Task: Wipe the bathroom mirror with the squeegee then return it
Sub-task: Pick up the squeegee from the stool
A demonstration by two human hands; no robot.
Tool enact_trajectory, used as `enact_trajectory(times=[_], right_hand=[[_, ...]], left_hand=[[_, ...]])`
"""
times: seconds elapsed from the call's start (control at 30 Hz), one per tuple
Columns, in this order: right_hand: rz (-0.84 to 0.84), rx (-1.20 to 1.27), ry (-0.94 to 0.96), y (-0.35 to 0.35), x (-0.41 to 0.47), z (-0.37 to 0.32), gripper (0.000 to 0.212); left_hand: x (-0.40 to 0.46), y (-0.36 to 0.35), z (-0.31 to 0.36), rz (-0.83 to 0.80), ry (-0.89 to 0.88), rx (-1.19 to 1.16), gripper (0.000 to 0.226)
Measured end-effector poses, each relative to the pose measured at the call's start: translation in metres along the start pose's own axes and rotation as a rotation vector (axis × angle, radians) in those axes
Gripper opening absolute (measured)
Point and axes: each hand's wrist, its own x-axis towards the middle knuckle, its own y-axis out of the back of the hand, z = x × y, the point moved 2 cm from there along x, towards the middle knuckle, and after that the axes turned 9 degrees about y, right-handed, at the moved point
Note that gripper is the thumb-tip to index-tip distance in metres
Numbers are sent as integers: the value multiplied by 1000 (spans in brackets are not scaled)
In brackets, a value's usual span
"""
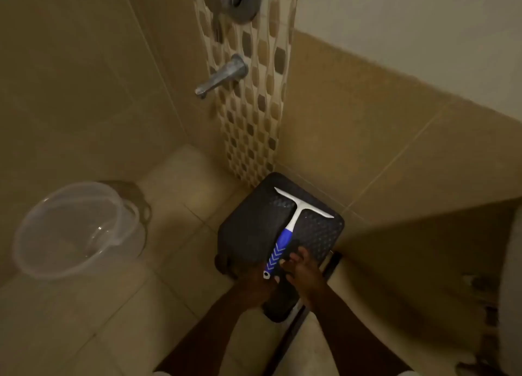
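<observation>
the squeegee with the white t-shaped blade and the blue and white plastic handle (285,235) lies flat on top of the dark plastic stool with the bumpy top (254,226), in the corner of the tiled bathroom. it looks light and stiff, so i think you can lift it with one hand. the thin blade edge is likely soft rubber, so don't pull on that part. the blue handle has white arrow ridges, and that is the best spot to hold, as the ridges should stop it slipping if it is wet.

its long side runs from near you up toward the corner. the blade end points away from you, at the wall, and the handle end with the little hole points back at you.

your right hand (303,268) has its fingers curled right at the handle, touching it. your left hand (255,279) sits just beside the handle end, but it is dark and blurry, so i cannot tell if it is open or gripping.
</observation>
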Motion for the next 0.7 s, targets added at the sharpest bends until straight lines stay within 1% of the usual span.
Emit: enact_trajectory(times=[0.07,0.2,0.27,0.33,0.43,0.47,0.57,0.7], right_hand=[[22,32,29,-4,9,-1,75],[40,90,-11,-11,30,11,71],[34,115,-26,-11,34,15,66],[27,122,-55,-13,39,20,55],[-12,110,-66,-16,44,24,31],[-13,95,-62,-17,45,26,29],[4,41,-33,-15,46,24,34],[47,48,-23,-13,42,12,25]], left_hand=[[7,-1,-1,56,-24,19,60],[17,-8,-18,18,60,-13,59],[19,-10,-19,31,38,7,55],[22,-11,-24,64,7,33,51],[23,-12,-25,103,-12,14,46],[22,-12,-24,113,-11,-2,44],[21,-10,-16,179,-22,-17,36],[19,-4,-4,207,58,-23,22]])
